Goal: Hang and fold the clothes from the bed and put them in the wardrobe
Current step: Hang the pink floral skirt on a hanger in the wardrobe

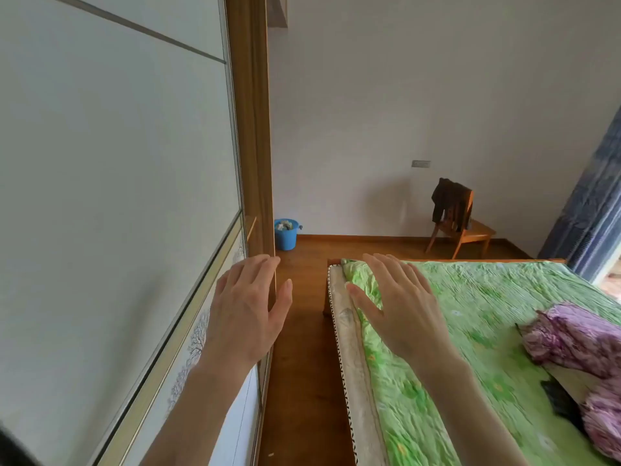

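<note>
Both hands held out flat, holding nothing, between the wardrobe and the bed.

The fingers (258,267) of the left hand (247,311) are straight and loosely spread, raised in front of the wooden edge of the wardrobe door (117,163); whether they touch it cannot be told. The right hand (396,307) is likewise flat with fingers spread, hovering over the near corner of the bed (470,314). The bed wears a crumpled green sheet, and a bunched purple garment (571,338) lies on it to the right, well apart from both hands. A strip of brown wooden floor (302,364) runs between wardrobe and bed. Against the far white wall stand a blue bucket (285,234) and a wooden chair (467,230) with dark clothing draped over its back. A blue curtain (588,203) hangs at the right.
</note>
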`<state>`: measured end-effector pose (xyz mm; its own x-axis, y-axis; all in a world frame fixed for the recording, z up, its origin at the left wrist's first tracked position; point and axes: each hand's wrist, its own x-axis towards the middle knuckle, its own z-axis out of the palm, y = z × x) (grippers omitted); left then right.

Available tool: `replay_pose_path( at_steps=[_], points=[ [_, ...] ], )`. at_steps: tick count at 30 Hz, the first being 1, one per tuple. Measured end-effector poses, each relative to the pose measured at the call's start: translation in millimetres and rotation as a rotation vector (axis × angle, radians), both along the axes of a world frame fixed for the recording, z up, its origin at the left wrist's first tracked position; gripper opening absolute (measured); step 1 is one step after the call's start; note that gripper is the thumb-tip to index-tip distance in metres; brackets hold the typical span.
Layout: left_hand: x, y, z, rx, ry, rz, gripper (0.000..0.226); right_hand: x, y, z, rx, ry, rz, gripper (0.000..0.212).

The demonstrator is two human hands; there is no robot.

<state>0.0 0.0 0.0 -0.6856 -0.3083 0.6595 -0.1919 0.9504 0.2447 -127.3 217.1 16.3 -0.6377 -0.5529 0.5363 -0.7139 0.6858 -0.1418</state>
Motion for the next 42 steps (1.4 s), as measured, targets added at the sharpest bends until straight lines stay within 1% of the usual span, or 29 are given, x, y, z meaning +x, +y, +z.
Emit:
replay_pose_path(
  at_steps=[2,4,10,20,26,30,33,36,42],
  points=[
    [-9.7,-4.1,-0.2,0.033,0.004,-0.008,0.055,-7.3,-4.6,2.1,-0.006,-0.007,-0.001,0.071],
    [-27.3,-10.4,-5.6,0.02,0.023,0.0,0.053,-21.6,-11.4,-0.7,-0.013,0.027,-0.007,0.069],
    [-90.4,-36.1,-14.5,0.008,0.036,0.014,0.054,-87.2,-41.0,-7.2,-0.027,0.086,-0.003,0.069],
    [-237.6,-80.4,-11.4,-0.007,-0.051,0.038,0.056,-242.3,-80.9,-18.9,-0.019,0.046,0.046,0.069],
    [-303.0,-103.3,-9.1,-0.037,-0.091,0.063,0.057,-320.1,-115.0,-22.3,-0.028,0.043,0.058,0.068],
    [-342.4,-128.1,-5.9,-0.064,-0.085,0.089,0.053,-361.1,-142.6,-23.1,-0.059,0.038,0.057,0.068],
    [-375.4,-148.0,-5.7,-0.06,-0.074,0.089,0.045,-393.4,-163.2,-27.0,-0.063,0.038,0.042,0.067],
    [-412.4,-170.8,-8.4,-0.049,-0.057,0.08,0.045,-428.3,-184.0,-31.3,-0.042,0.043,0.021,0.068],
    [-488.9,-222.9,-12.3,-0.005,-0.076,0.061,0.053,-504.4,-238.4,-32.8,-0.009,0.077,-0.01,0.068]
  ],
)
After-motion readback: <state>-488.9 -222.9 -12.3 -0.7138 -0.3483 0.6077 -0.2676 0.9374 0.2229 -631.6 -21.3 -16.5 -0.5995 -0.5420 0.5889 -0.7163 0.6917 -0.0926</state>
